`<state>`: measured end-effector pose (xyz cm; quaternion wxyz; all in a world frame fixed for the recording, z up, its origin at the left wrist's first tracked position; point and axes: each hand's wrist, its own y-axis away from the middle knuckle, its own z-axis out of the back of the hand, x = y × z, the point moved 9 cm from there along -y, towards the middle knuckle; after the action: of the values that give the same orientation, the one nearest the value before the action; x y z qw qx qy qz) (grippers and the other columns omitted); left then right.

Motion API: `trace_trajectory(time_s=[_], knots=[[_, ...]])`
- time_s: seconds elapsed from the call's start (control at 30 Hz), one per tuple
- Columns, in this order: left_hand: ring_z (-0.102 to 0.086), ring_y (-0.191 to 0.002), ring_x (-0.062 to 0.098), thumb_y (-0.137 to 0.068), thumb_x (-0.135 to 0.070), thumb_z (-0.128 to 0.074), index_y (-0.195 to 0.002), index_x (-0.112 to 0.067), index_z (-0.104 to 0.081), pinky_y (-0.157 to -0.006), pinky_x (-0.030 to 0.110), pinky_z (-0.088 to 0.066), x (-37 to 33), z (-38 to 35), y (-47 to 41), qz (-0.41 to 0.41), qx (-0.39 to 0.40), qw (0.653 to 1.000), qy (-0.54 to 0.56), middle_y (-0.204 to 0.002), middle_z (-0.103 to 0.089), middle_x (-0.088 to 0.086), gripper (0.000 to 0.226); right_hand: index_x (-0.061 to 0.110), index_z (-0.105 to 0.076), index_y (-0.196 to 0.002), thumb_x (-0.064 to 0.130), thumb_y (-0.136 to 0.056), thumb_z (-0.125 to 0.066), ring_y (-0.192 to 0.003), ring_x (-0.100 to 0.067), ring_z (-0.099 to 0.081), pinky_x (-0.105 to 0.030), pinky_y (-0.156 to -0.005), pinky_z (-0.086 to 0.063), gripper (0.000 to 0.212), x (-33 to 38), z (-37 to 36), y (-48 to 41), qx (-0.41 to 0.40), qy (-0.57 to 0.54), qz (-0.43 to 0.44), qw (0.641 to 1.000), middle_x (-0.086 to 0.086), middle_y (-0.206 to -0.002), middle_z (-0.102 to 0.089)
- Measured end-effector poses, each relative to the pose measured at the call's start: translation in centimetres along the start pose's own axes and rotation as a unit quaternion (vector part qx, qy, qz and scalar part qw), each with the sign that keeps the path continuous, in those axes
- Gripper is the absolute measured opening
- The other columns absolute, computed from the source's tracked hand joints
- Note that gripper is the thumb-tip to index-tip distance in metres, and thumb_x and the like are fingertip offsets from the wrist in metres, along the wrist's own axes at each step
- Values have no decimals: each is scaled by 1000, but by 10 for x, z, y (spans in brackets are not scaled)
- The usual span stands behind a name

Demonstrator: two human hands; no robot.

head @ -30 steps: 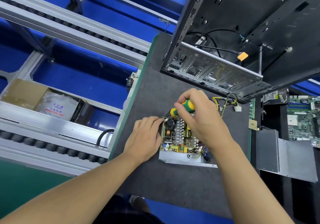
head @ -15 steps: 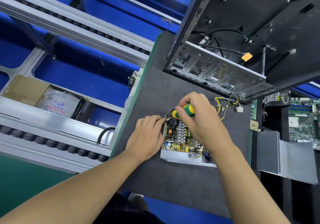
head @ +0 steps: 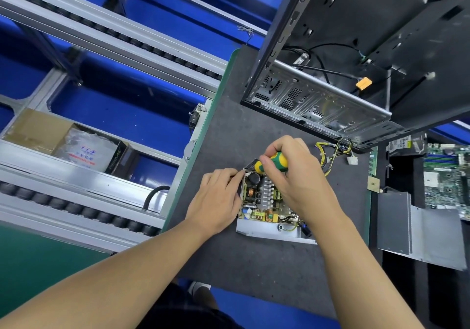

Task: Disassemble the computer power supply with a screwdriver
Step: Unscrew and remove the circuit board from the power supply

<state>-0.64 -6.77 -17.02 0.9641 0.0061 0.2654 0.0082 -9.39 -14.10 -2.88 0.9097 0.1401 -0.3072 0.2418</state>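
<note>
right hand (head: 292, 176) was clamped round the screwdriver (head: 273, 162) over the open power supply (head: 264, 201) — left hand (head: 216, 199), fingers together, steadied its edge.

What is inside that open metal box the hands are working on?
The power supply holds a circuit board with a black capacitor, copper coils and metal fins. The right hand, gripping the screwdriver, covers the right part; the tip is hidden.

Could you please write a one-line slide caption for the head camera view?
Right hand drives a green-and-yellow screwdriver into the opened power supply while the left hand steadies it.
</note>
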Motion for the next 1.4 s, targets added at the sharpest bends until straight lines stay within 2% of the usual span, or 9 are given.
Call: trace_trajectory(time_s=[0.4,0.57,0.67,0.77,0.9,1.03,1.2,1.3,1.4], knots=[[-47,-116,16,-91,-33,-40,-144,-16,-46,-101,34,-36,3,-3,-1,-3,9,1000,-11,-128,-50,-2,56,36,-47,-92,33,-95,-59,-83,-1,-49,-6,-68,-32,13,-2,3,0,-17,6,-6,1000,11,-93,-46],[-46,-117,16,-89,-33,-40,-145,-18,-45,-102,34,-35,3,-3,-1,-5,14,1000,-2,-129,-49,-3,58,36,-46,-92,33,-95,-58,-85,-1,-49,-7,-68,-33,13,1,2,-3,-12,-1,-8,1000,12,-94,-47],[-46,-119,15,-88,-33,-44,-145,-18,-45,-103,34,-35,5,-4,-1,-3,16,1000,4,-128,-49,-4,59,33,-47,-95,33,-96,-57,-86,-2,-48,-16,-69,-36,11,2,4,-7,0,-1,-20,1000,10,-95,-48],[-45,-118,14,-88,-32,-46,-145,-19,-47,-103,31,-32,6,-3,-2,5,10,1000,13,-127,-48,-5,58,30,-47,-99,34,-98,-57,-85,1,-43,-12,-65,-33,11,7,3,-11,25,30,-19,999,15,-91,-45],[-47,-114,15,-88,-33,-42,-142,-22,-49,-102,31,-34,8,-3,-1,27,5,999,42,-123,-47,-8,55,19,-47,-105,29,-99,-55,-93,-14,-36,-31,-65,-22,14,19,1,-12,15,98,-5,995,9,-96,-42],[-46,-107,15,-87,-33,-39,-144,-23,-50,-97,32,-38,10,-2,-2,31,5,998,55,-115,-48,-8,59,13,-48,-104,31,-100,-55,-88,-25,-43,-30,-64,-16,19,24,6,-10,-47,111,-22,992,5,-93,-40],[-46,-108,16,-84,-30,-38,-142,-17,-52,-96,35,-37,5,2,-2,-2,5,1000,27,-117,-51,-5,62,18,-42,-99,45,-99,-50,-81,-25,-48,-36,-63,-30,28,20,4,-8,-43,137,-68,987,5,-92,-47],[-45,-111,14,-84,-29,-39,-140,-19,-52,-101,32,-34,7,2,-1,19,-4,998,55,-120,-49,-6,58,22,-44,-101,40,-101,-49,-81,-21,-50,-34,-60,-33,19,13,6,-6,-3,88,-84,993,5,-96,-48],[-45,-112,15,-85,-29,-36,-133,-18,-55,-102,32,-35,7,6,0,42,-20,997,59,-122,-49,-4,53,24,-46,-104,34,-100,-51,-79,-22,-54,-38,-67,-44,12,14,9,-2,17,117,-80,990,3,-107,-39]])
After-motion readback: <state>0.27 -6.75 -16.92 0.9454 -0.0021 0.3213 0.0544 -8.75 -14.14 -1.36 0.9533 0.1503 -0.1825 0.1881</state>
